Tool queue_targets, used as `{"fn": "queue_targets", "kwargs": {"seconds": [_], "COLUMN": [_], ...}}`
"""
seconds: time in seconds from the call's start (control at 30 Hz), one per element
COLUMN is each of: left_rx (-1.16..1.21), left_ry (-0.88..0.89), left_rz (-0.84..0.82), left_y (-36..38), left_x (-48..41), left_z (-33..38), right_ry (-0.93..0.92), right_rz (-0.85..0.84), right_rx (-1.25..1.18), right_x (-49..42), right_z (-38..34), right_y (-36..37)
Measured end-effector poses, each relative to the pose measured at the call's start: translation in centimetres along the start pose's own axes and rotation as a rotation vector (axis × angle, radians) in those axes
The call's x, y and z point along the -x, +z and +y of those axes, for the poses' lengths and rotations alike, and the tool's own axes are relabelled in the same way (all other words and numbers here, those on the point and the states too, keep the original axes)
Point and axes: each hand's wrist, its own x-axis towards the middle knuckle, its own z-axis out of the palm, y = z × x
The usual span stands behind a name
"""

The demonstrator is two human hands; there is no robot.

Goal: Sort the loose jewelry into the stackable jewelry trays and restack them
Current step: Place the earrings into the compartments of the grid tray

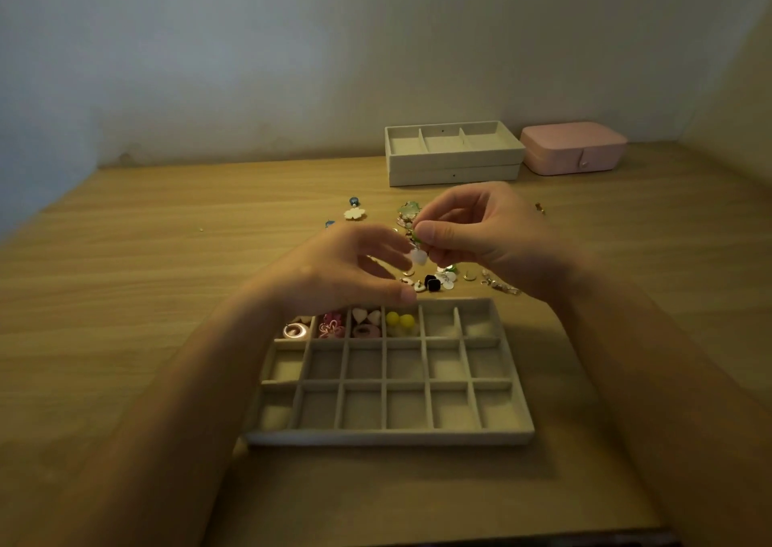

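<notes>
A beige grid tray (388,436) lies in front of me on the wooden table. Its back row holds a rose-gold ring, pink flower pieces, cream hearts and yellow beads (399,321). Above the tray's back edge, my right hand (484,233) pinches a small green-and-white earring (417,254) between thumb and fingers. My left hand (346,271) hovers beside it, its fingertips touching the white part of the piece. Loose jewelry (434,281) is scattered on the table behind the tray, partly hidden by my hands.
Two stacked beige trays (453,168) stand at the back, the top one with three compartments. A pink jewelry box (574,147) sits to their right. A cream flower piece (355,213) and blue beads lie at mid-table. A wall runs behind.
</notes>
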Motion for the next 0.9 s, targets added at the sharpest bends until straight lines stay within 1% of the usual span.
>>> {"fn": "queue_targets", "kwargs": {"seconds": [0.07, 0.13, 0.2, 0.33, 0.4, 0.5, 0.63, 0.7, 0.9], "left_rx": [0.081, 0.172, 0.237, 0.341, 0.358, 0.254, -0.071, -0.185, -0.303], "left_ry": [0.028, 0.049, 0.024, -0.029, -0.059, -0.083, -0.055, -0.034, -0.041], "left_rz": [0.02, 0.08, 0.126, 0.164, 0.187, 0.232, 0.339, 0.377, 0.392], "left_y": [0.1, 0.6, 1.4, 3.0, 3.5, 4.2, 5.6, 6.2, 7.3], "left_x": [0.1, 0.3, 0.6, 1.2, 1.4, 1.3, 0.5, 0.1, -0.5], "left_z": [0.8, 1.5, 1.8, 1.4, 1.1, 0.8, 0.6, 0.4, 0.3], "right_ry": [0.008, 0.011, 0.019, 0.061, 0.092, 0.138, 0.148, 0.152, 0.166], "right_rz": [-0.003, 0.0, 0.008, 0.021, 0.025, 0.04, 0.051, 0.061, 0.079], "right_rx": [0.062, 0.111, 0.142, 0.206, 0.248, 0.293, 0.384, 0.426, 0.471], "right_x": [0.2, 0.7, 1.3, 2.2, 2.5, 2.7, 2.6, 2.5, 2.8], "right_z": [-0.5, -0.9, -1.0, -0.8, -0.4, 0.2, 1.1, 1.5, 2.4], "right_y": [0.1, 0.2, 0.4, 0.7, 0.7, 0.8, 0.9, 0.8, 0.0]}}
